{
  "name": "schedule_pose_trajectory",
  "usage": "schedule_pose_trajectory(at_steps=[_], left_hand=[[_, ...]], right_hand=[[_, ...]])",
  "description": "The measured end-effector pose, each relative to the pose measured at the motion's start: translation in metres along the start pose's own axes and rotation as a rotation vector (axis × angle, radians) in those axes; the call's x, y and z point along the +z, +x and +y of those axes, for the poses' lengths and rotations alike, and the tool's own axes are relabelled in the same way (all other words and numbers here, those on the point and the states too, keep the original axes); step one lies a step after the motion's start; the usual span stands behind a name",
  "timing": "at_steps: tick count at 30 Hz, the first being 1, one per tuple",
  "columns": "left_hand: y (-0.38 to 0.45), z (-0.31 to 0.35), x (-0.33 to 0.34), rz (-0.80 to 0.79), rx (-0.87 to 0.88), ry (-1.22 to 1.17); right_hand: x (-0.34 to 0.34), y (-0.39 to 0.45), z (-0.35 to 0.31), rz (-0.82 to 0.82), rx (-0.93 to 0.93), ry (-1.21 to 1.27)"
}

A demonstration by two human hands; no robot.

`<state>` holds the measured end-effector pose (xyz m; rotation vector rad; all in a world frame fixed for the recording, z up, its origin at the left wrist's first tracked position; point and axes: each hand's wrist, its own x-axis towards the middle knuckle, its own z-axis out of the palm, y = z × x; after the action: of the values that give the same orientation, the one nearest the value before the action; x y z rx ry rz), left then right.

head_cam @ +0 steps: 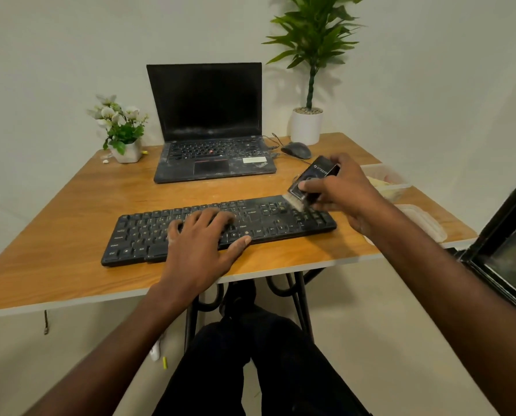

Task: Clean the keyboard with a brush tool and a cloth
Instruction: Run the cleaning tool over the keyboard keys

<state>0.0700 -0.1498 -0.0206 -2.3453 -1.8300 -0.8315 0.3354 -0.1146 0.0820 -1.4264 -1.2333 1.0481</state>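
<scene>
**Brush meets dusty keys**

The keyboard [217,228] lies mid-table [70,211]. Your right hand [345,193] grips the brush tool [309,183], bristles on the keys at 3 o'clock. Your left hand [204,238] presses flat, fingers straight. The laptop [211,127] sits at 12 o'clock.

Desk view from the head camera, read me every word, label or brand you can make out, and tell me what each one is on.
"Ctrl": bottom-left key of the keyboard.
"Alt": key further right in that row.
"Shift": key above "Ctrl", only just readable.
Other key legends: too small to read.
Brush tool in the right hand: white logo and lettering, too blurred to read.
Laptop: pale sticker and key legends, unreadable.
</scene>
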Motion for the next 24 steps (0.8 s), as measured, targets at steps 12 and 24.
schedule_pose_trajectory(at_steps=[12,24], left_hand=[[0.021,0.058,0.004,0.137,-0.05,-0.478],[0.012,0.07,0.011,0.162,-0.042,-0.568]], right_hand=[[0.0,0.002,-0.001,-0.241,0.217,0.657],[-0.001,-0.002,0.005,-0.075,0.069,0.598]])
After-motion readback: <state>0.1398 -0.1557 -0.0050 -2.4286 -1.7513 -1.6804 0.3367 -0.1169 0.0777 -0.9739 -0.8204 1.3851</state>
